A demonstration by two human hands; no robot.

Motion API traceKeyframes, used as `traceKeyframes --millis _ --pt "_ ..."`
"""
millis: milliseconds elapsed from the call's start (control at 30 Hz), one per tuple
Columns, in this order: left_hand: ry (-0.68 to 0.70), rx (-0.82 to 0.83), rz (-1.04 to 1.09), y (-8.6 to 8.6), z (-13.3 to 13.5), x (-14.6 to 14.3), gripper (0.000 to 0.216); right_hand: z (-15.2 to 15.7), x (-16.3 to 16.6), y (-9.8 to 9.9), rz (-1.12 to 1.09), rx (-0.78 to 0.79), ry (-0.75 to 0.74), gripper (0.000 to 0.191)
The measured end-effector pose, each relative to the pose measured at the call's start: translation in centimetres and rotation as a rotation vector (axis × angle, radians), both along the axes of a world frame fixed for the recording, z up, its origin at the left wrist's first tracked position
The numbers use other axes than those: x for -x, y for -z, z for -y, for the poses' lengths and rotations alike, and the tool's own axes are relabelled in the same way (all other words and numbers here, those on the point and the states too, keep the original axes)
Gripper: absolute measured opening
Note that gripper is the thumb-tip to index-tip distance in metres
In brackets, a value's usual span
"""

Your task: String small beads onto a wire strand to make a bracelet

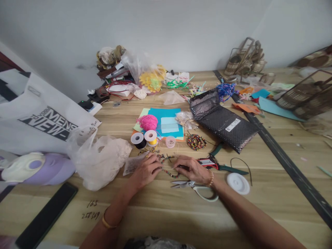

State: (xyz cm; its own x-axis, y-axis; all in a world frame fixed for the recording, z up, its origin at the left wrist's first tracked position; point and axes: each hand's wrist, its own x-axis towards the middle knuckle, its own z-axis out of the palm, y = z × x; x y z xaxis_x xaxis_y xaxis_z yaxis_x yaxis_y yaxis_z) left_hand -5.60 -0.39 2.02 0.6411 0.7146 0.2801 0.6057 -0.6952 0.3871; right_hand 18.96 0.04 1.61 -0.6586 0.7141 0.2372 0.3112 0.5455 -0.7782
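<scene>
My left hand and my right hand rest on the wooden table, fingertips pinched toward each other. Between them runs a string of small coloured beads. Both hands seem to pinch an end of that strand, though the grip itself is too small to see clearly. Loose beads lie just beyond the fingers. White-handled scissors lie right below my right wrist. Red and green pliers sit just beyond my right hand.
Black, yellow and pink spools, a pink yarn ball, a coiled bead bracelet, a black padded mailer, a white round lid. White plastic bags at left, a dark phone at front left, wire baskets at right.
</scene>
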Motion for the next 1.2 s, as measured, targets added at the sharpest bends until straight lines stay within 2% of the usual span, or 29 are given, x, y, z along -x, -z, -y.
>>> traceKeyframes --millis 167,400,1200 --pt "-0.025 -0.019 -0.108 -0.49 0.35 0.71 0.020 -0.05 -0.05 -0.01 0.003 -0.006 -0.008 0.018" --pt "-0.028 0.079 -0.188 -0.17 0.57 0.93 0.024 -0.06 0.02 -0.09 -0.011 -0.011 -0.015 0.018" --pt "-0.028 0.059 -0.153 0.21 0.39 0.53 0.022 -0.10 -0.05 0.26 0.006 -0.011 -0.008 0.018"
